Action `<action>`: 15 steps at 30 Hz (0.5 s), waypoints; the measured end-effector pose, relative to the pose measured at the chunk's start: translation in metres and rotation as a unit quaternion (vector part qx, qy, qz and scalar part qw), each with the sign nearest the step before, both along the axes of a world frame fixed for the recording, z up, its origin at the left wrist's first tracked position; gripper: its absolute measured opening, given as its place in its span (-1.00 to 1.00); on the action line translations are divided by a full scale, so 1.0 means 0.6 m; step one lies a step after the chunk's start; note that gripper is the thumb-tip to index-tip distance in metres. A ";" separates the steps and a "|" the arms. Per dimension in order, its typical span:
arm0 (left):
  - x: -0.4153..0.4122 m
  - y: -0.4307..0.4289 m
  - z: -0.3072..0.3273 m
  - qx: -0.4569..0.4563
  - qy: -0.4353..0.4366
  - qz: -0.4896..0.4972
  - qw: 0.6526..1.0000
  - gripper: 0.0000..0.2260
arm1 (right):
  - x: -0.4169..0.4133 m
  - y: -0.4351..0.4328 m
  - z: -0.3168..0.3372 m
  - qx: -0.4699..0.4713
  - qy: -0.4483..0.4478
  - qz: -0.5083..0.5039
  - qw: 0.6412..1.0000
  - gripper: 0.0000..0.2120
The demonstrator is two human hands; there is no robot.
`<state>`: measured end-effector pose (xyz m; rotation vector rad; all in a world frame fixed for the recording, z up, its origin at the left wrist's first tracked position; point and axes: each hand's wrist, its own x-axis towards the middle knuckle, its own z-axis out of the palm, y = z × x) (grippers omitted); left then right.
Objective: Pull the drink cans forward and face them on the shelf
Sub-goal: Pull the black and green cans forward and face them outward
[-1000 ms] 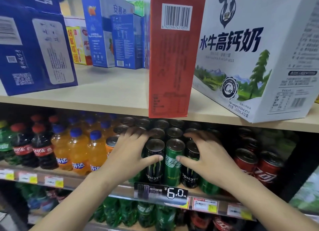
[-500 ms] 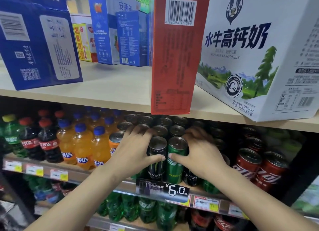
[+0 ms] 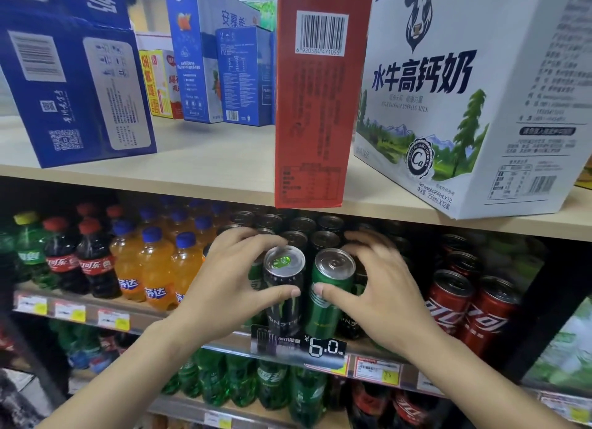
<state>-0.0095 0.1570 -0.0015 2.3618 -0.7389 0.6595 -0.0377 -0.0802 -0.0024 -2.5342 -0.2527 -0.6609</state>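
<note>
On the middle shelf [image 3: 230, 343] stand rows of drink cans. A black energy-drink can [image 3: 284, 284] and a green can [image 3: 330, 295] stand side by side at the front edge. My left hand [image 3: 234, 287] wraps the black can, thumb across its front and fingers behind it. My right hand [image 3: 381, 294] wraps the green can the same way, its fingers blurred. More dark cans [image 3: 301, 231] stand in rows behind. Red cola cans [image 3: 471, 310] stand to the right.
Orange soda bottles [image 3: 153, 268] and cola bottles [image 3: 93, 262] fill the shelf's left side. A black price tag [image 3: 298, 342] hangs on the rail below the cans. Cartons, including a red one [image 3: 320, 108], overhang the upper shelf. Green bottles [image 3: 240, 380] stand below.
Both hands have drawn the black and green cans forward toward the shelf's front edge. The view has moved closer and tilted slightly downward.
</note>
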 end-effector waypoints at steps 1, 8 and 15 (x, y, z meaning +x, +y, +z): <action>-0.004 0.003 0.004 -0.021 0.010 -0.007 1.000 -0.45 | -0.007 -0.003 0.005 0.018 0.010 -0.001 1.000 -0.36; -0.033 0.018 0.003 -0.163 0.139 -0.076 0.974 -0.61 | -0.044 -0.038 0.027 0.258 0.113 0.102 0.954 -0.60; -0.042 0.016 -0.019 -0.235 0.248 -0.108 0.934 -0.50 | -0.069 -0.058 0.019 0.353 0.186 0.121 0.909 -0.57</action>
